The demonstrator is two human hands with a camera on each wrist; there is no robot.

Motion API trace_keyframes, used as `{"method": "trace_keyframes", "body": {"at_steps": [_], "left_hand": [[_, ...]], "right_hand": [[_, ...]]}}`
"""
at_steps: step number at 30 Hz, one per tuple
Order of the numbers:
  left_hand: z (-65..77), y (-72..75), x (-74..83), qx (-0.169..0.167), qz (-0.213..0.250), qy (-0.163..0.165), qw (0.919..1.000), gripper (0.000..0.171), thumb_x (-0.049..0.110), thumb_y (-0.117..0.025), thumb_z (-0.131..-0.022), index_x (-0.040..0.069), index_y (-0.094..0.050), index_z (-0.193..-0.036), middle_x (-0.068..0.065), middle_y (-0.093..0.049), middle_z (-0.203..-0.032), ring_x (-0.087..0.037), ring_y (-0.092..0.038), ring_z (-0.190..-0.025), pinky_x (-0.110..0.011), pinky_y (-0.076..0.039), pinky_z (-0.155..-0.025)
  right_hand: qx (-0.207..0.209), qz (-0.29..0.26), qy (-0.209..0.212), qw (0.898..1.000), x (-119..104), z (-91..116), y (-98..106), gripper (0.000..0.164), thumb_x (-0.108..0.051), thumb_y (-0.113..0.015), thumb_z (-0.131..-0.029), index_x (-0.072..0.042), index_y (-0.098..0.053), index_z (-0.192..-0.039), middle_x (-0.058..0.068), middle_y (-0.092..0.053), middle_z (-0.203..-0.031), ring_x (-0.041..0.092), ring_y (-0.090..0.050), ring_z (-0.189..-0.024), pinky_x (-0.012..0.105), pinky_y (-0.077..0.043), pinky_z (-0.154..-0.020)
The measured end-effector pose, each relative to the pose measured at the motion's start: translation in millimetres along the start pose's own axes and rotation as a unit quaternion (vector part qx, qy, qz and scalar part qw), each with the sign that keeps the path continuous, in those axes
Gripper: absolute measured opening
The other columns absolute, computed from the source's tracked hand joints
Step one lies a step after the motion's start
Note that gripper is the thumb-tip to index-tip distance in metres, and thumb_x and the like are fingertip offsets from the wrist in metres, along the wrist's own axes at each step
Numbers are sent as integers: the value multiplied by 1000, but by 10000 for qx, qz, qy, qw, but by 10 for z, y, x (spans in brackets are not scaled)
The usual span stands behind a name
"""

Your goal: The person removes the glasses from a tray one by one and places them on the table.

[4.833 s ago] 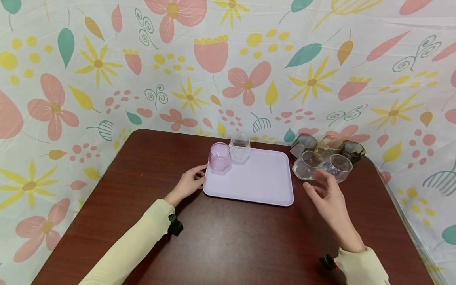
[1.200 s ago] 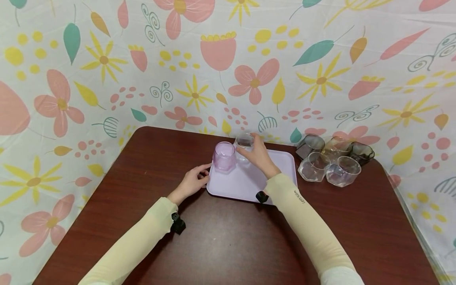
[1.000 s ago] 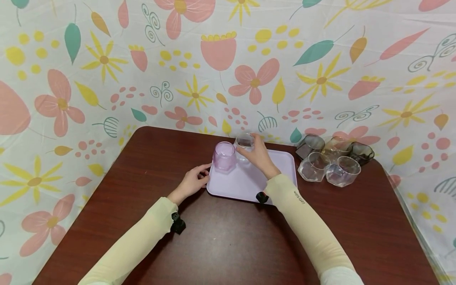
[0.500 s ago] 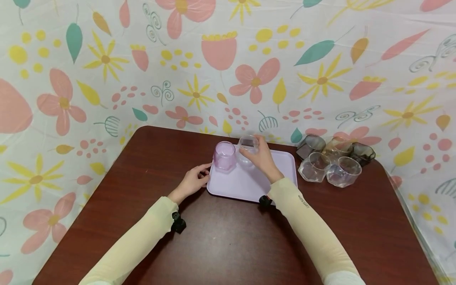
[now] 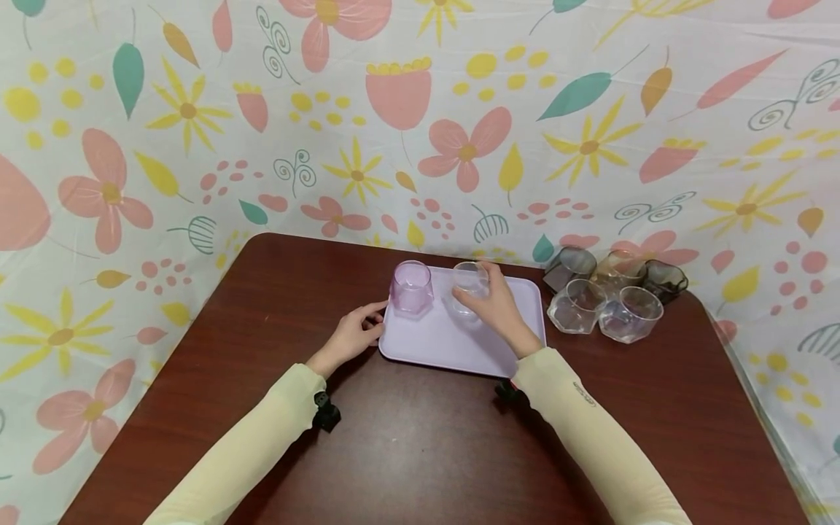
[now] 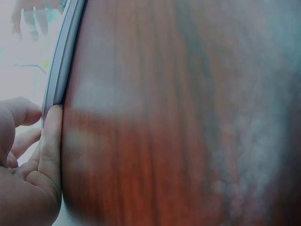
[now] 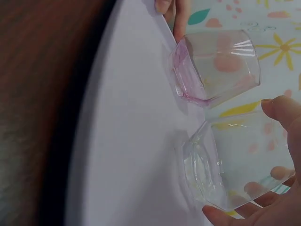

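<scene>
A pink-tinted glass (image 5: 412, 287) stands at the left of a pale lilac tray (image 5: 453, 343). My right hand (image 5: 499, 306) grips a clear glass (image 5: 469, 281) over the tray, to the right of the pink one. In the right wrist view the clear glass (image 7: 249, 155) has its faceted base at or very close to the tray surface; thumb and fingers go round its sides. My left hand (image 5: 351, 334) holds the tray's left edge. In the left wrist view, a finger of that hand (image 6: 35, 155) lies along the tray rim (image 6: 65, 52), other fingers bent beside it.
To the tray's right stand several glasses close together: two clear ones (image 5: 577, 306) (image 5: 631, 315) in front, a grey one (image 5: 569, 270), an amber one (image 5: 618, 268) and a dark one (image 5: 664, 281) behind. A flower-patterned cloth (image 5: 262, 109) hangs behind the brown table (image 5: 367, 452).
My right hand went from beside the glasses at the right to the clear glass on the tray, then brought it rightward, away from the pink glass. My left hand stays at the tray edge.
</scene>
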State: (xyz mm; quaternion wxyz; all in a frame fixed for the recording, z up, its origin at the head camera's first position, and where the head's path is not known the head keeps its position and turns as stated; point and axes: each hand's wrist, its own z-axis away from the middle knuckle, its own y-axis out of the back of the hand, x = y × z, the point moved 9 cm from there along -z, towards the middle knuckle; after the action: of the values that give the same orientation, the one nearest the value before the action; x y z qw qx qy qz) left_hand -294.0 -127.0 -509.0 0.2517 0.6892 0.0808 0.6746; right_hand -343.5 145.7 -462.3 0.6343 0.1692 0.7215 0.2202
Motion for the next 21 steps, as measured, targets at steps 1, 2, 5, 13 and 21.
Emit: {"method": "trace_keyframes", "body": {"at_steps": [1, 2, 5, 13, 21], "left_hand": [[-3, 0, 2, 0, -21, -16, 10000, 51, 2, -60, -98, 5, -57, -149, -17, -66, -110, -14, -59, -79, -31, -64, -70], [-4, 0, 6, 2, -36, -18, 10000, 51, 2, -61, -98, 6, -57, -149, -17, -66, -110, -14, -60, -79, -30, -63, -70], [-10, -2, 13, 6, -37, -11, 10000, 51, 2, -61, -98, 6, -58, -148, -17, -66, -110, -14, -60, -79, -30, -64, -70], [-6, -1, -7, 4, -20, 55, 10000, 51, 2, -61, -98, 7, -58, -149, -16, -66, -111, -14, -59, -79, -30, -64, -70], [-1, -2, -18, 23, 89, 26, 10000, 50, 2, -61, -98, 5, -58, -148, -18, -66, -111, -13, -59, -78, -32, -64, -71]], "right_hand": [[-15, 1, -33, 10000, 5, 28, 14, 82, -36, -79, -90, -2, -38, -152, 24, -43, -154, 40, -40, -144, 56, -35, -118], [-25, -8, -53, 10000, 9, 55, 28, 81, -37, -79, -90, -2, -38, -151, 24, -43, -154, 40, -40, -143, 56, -35, -117], [-44, 2, -84, 10000, 16, 132, 67, 80, -37, -79, -90, -3, -39, -151, 23, -44, -152, 39, -41, -142, 56, -36, -116], [-44, 257, -100, 9996, 70, 328, 171, 81, -36, -79, -91, -2, -38, -152, 23, -45, -151, 40, -43, -141, 57, -37, -115], [-122, 270, -178, 9994, 102, 559, 330, 80, -39, -79, -92, -5, -38, -152, 21, -45, -151, 38, -45, -139, 60, -40, -113]]}}
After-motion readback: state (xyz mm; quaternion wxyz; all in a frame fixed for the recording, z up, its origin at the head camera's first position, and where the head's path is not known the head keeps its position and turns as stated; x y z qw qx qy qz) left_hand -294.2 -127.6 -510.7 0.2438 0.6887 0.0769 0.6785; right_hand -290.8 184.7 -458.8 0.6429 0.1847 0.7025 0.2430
